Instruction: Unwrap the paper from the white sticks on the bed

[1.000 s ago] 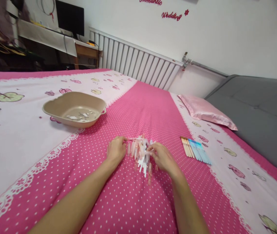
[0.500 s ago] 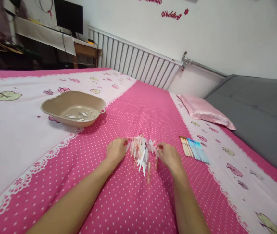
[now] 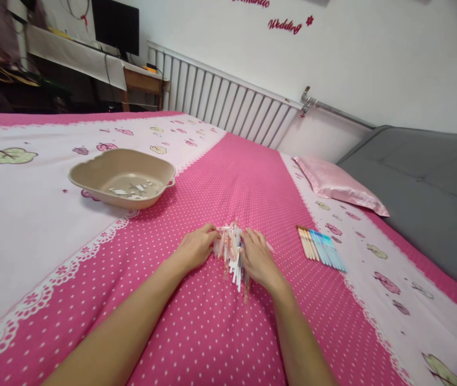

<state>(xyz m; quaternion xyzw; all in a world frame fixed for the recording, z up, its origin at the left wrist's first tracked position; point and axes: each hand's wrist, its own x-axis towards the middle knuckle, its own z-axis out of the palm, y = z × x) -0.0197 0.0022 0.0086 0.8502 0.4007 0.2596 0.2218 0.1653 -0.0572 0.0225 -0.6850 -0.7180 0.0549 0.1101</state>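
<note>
A loose pile of slim pink, clear and white pen-like sticks (image 3: 234, 264) lies on the pink dotted bedspread in front of me. Against the pile's left side rests my left hand (image 3: 198, 246), its fingers stretched toward the sticks without a clear grip. My right hand (image 3: 261, 260) lies palm down over the right part of the pile, fingers spread, and hides some of the sticks beneath it. To the right, a neat row of pens (image 3: 320, 248) lies side by side, beige ones beside blue ones.
A beige plastic basin (image 3: 119, 201) with small white and grey pieces in it stands on the bed at the left. Farther off are a pink pillow (image 3: 338, 187), a grey padded headboard (image 3: 425, 177), a white radiator (image 3: 224, 88) and a desk with a monitor (image 3: 115, 29).
My right hand has moved left and come down over the pile, its fingers now spread out. My left hand has shifted slightly right, closer against the sticks.
</note>
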